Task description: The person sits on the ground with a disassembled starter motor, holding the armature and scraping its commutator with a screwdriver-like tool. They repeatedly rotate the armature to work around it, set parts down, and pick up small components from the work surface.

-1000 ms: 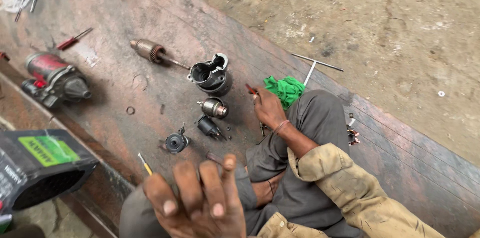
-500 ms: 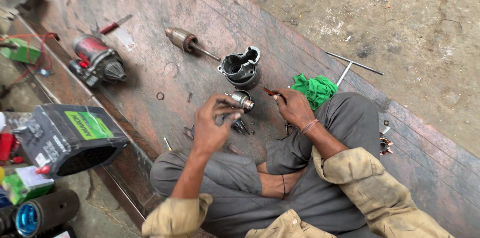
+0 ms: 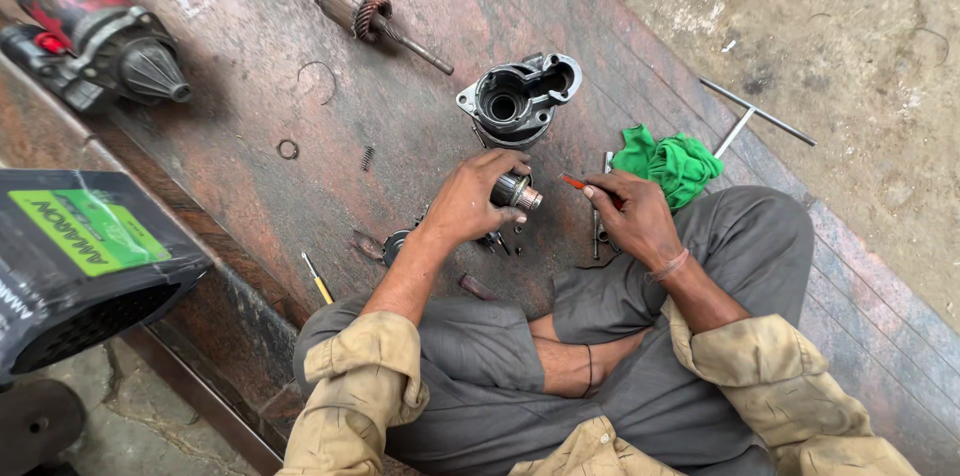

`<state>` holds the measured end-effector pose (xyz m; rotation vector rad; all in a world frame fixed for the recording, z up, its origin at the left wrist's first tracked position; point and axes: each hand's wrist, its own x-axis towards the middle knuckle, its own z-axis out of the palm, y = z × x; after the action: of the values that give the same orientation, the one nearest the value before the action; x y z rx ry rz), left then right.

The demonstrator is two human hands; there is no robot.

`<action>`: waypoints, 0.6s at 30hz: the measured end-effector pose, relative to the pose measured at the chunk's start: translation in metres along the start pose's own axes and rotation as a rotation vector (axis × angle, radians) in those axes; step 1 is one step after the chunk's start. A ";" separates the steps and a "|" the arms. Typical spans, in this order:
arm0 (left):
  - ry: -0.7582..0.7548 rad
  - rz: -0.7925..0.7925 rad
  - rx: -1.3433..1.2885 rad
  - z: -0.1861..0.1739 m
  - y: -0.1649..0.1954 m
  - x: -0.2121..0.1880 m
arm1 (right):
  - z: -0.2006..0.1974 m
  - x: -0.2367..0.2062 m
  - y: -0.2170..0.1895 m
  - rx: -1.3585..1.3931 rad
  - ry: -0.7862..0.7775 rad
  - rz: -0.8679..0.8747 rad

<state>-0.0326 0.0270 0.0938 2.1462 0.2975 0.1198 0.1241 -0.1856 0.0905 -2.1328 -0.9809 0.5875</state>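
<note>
Moved: left hand (image 3: 468, 204) now grips small pinion gear (image 3: 517, 192)
Right hand (image 3: 627, 216): fingers pinch red-handled tool (image 3: 573, 182)
Progress: motor stripped; armature (image 3: 352, 4), housing (image 3: 515, 98) loose on desk (image 3: 230, 176)

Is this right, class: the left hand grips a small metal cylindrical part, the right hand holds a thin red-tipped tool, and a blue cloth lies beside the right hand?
Not quite: the head view shows the cloth is green, not blue. The left hand does grip the small metal cylindrical part, and the right hand holds the thin red-tipped tool.
</note>
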 end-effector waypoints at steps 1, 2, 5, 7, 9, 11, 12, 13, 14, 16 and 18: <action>-0.012 0.001 -0.019 0.000 -0.003 0.001 | 0.001 0.001 -0.001 0.001 -0.008 -0.010; -0.023 0.002 -0.039 0.000 -0.005 0.003 | 0.003 0.002 -0.003 -0.003 -0.020 -0.001; -0.036 0.007 -0.045 0.000 -0.006 0.008 | 0.005 0.010 -0.006 -0.019 -0.044 -0.002; -0.022 0.012 -0.073 0.002 -0.006 0.009 | 0.007 0.012 -0.007 -0.031 -0.057 -0.023; -0.013 0.008 -0.083 0.003 -0.007 0.010 | 0.007 0.015 -0.007 -0.022 -0.056 -0.038; -0.010 -0.012 -0.079 0.004 -0.007 0.009 | 0.007 0.015 -0.008 -0.040 -0.066 -0.023; -0.009 -0.018 -0.079 0.005 -0.007 0.009 | 0.006 0.015 -0.009 -0.065 -0.075 0.000; -0.008 -0.025 -0.077 0.005 -0.007 0.008 | 0.005 0.014 -0.011 -0.089 -0.084 0.022; -0.006 -0.027 -0.074 0.006 -0.008 0.008 | 0.004 0.014 -0.014 -0.083 -0.079 0.004; -0.007 -0.053 -0.080 0.007 -0.008 0.007 | 0.003 0.013 -0.020 -0.066 -0.064 -0.031; 0.002 -0.043 -0.074 0.009 -0.009 0.006 | 0.000 0.011 -0.027 -0.090 -0.087 -0.022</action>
<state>-0.0266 0.0259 0.0807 2.0652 0.3352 0.1068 0.1182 -0.1646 0.1093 -2.1875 -1.0958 0.6405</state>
